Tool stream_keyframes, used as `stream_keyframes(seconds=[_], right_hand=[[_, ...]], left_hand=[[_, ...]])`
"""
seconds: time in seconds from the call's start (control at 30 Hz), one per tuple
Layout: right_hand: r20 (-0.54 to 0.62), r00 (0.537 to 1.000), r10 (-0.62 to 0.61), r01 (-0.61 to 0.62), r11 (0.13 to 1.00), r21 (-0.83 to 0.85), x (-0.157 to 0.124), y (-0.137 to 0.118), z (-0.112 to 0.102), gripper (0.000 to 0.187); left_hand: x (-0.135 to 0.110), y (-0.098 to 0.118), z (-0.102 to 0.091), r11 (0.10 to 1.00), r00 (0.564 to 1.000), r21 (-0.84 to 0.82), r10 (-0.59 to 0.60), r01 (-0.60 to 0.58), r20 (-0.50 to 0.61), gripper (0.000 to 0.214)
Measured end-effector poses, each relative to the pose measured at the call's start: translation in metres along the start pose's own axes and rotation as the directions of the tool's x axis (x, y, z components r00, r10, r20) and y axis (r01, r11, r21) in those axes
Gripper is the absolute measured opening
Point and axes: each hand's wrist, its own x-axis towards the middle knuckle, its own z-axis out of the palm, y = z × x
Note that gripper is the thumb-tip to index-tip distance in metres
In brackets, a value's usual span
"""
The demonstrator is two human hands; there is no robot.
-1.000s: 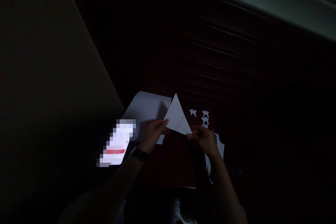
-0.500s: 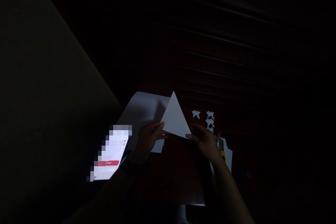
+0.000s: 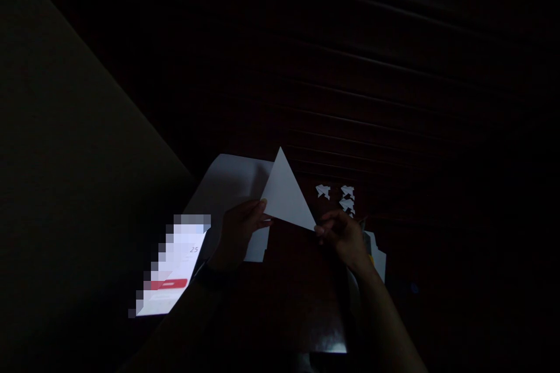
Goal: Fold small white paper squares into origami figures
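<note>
A white sheet of paper folded into a triangle [image 3: 287,195] is held up above the dark table, its point turned away from me. My left hand [image 3: 245,221] pinches its left side, thumb on top and fingers underneath. At the lower right corner, my right hand [image 3: 343,236] grips the paper between thumb and fingertips. Larger white paper [image 3: 231,178] lies beneath and behind my left hand, partly hidden by the triangle and the hand.
Several small folded paper figures [image 3: 323,191] lie beyond my right hand. A cutter with a yellow part [image 3: 371,258] rests on white paper [image 3: 378,256], partly behind my right wrist. A lit screen [image 3: 175,274], partly pixelated, is at the left. The room is very dark.
The view has shifted slightly, so most things sit a little further left. My right hand's fingers have moved outward to the triangle's lower right corner, and the triangle is tilted slightly more.
</note>
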Motion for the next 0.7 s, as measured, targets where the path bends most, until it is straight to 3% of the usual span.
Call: stream_keyframes(seconds=[0.17, 0.23, 0.33, 0.4, 0.5, 0.7], right_hand=[[-0.122, 0.989, -0.088, 0.07, 0.986, -0.15, -0.001, -0.003, -0.005, 0.026], [-0.145, 0.974, -0.176, 0.146, 0.969, -0.2, -0.004, -0.011, 0.002, 0.035], [-0.027, 0.943, -0.33, 0.305, 0.898, -0.317, -0.012, -0.02, 0.021, 0.074], [0.075, 0.937, -0.341, 0.342, 0.854, -0.391, -0.017, -0.02, 0.031, 0.086], [0.138, 0.946, -0.292, 0.323, 0.842, -0.432, -0.021, -0.015, 0.038, 0.084], [0.133, 0.947, -0.292, 0.321, 0.87, -0.373, -0.018, -0.01, 0.037, 0.081]], left_hand=[[-0.001, 0.001, -0.002, 1.0, 0.999, 0.01, 0.016, -0.015, -0.031, 0.028], [-0.002, 0.0, 0.0, 1.0, 1.0, 0.012, -0.003, 0.003, 0.008, 0.028], [-0.006, -0.002, 0.009, 0.998, 0.992, 0.011, -0.058, 0.057, 0.115, 0.028], [-0.009, -0.004, 0.015, 0.995, 0.978, 0.017, -0.098, 0.096, 0.184, 0.027], [-0.012, -0.003, 0.02, 0.991, 0.956, 0.044, -0.137, 0.13, 0.26, 0.025], [-0.012, 0.0, 0.017, 0.985, 0.941, 0.083, -0.17, 0.152, 0.293, 0.03]])
